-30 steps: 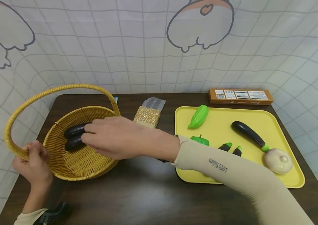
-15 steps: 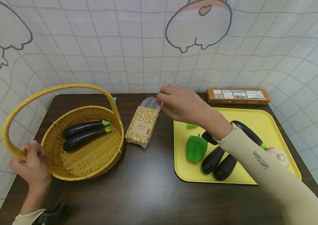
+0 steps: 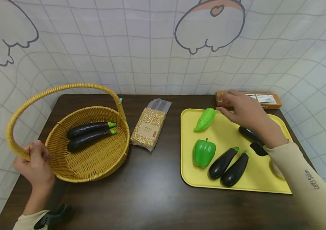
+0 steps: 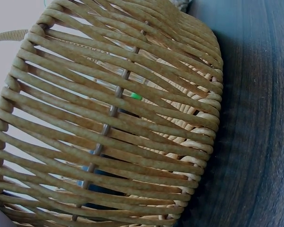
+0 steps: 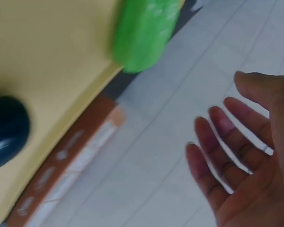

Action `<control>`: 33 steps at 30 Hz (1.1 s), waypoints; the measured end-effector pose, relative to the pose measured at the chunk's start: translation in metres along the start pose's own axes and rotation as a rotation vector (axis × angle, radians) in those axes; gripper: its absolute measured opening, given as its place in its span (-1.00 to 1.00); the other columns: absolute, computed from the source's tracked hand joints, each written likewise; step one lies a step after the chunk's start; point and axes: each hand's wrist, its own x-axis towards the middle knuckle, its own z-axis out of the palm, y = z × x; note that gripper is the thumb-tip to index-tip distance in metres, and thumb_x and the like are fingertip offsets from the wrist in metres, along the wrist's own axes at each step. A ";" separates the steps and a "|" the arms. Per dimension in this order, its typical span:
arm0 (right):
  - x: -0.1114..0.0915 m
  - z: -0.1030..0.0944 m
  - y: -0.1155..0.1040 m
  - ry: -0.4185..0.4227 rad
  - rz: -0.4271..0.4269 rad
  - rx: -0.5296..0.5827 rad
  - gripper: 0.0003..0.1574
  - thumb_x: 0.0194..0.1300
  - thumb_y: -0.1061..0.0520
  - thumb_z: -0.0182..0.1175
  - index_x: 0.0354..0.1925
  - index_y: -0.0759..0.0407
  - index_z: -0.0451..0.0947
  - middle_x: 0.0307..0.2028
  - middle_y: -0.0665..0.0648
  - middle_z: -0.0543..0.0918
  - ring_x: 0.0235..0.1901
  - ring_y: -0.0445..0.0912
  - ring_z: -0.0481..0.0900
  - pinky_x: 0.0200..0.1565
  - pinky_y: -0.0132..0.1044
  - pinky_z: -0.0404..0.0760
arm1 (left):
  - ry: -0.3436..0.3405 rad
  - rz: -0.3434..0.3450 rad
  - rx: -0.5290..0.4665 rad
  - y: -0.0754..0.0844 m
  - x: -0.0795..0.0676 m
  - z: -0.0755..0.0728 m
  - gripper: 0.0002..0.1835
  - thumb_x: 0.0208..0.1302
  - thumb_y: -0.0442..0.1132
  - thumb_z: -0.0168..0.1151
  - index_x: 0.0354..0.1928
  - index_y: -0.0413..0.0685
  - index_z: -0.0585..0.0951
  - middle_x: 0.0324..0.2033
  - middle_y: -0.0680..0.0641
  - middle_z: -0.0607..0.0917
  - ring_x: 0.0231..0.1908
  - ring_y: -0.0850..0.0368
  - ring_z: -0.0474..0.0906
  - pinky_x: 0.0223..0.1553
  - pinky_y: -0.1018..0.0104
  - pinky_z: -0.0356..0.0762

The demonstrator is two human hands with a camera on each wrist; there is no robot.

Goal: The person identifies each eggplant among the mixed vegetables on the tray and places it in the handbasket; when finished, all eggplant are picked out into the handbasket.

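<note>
My left hand grips the base of the yellow wicker basket's tall handle. Two long eggplants with green stems lie side by side in the basket. In the left wrist view, the basket's woven side fills most of the picture. Over the back part of the yellow tray my right hand hovers with nothing in it, its fingers spread in the right wrist view. Left of it lies a green bitter melon. Beneath the wrist, a long eggplant is partly hidden.
The tray also bears a green bell pepper, two smaller eggplants and a pale onion, mostly behind the sleeve. Between basket and tray lies a bag of corn kernels. A brown box stands behind the tray, near the wall.
My right hand has left the eggplants in the basket and swung right, past the corn bag, to above the tray. My left hand keeps its grip on the handle.
</note>
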 end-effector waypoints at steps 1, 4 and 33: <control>-0.007 -0.001 0.006 -0.017 0.036 0.004 -0.64 0.46 0.06 0.39 0.12 0.17 0.62 -0.05 0.19 0.66 -0.16 0.10 0.69 -0.23 0.12 0.63 | 0.000 -0.002 -0.002 0.000 0.000 0.000 -0.43 0.41 -0.59 0.10 -0.71 -0.41 0.04 -0.81 -0.04 0.19 -0.79 0.26 -0.01 -0.70 0.41 -0.10; -0.027 -0.003 0.023 -0.086 0.135 0.022 -0.52 0.49 -0.02 0.37 0.20 0.22 0.59 0.03 0.26 0.64 -0.03 0.17 0.65 -0.10 0.20 0.60 | 0.002 0.000 0.008 0.000 0.000 0.000 -0.45 0.41 -0.60 0.08 -0.70 -0.42 0.04 -0.80 -0.05 0.20 -0.79 0.26 0.00 -0.70 0.40 -0.10; -0.100 0.040 0.077 -0.356 0.396 0.033 -0.10 0.45 -0.28 0.33 0.30 0.44 0.43 0.05 0.50 0.61 -0.10 0.27 0.63 -0.25 0.22 0.59 | -0.006 0.010 0.015 0.001 0.001 0.002 -0.46 0.41 -0.60 0.05 -0.70 -0.42 0.05 -0.80 -0.04 0.20 -0.79 0.26 0.00 -0.70 0.42 -0.09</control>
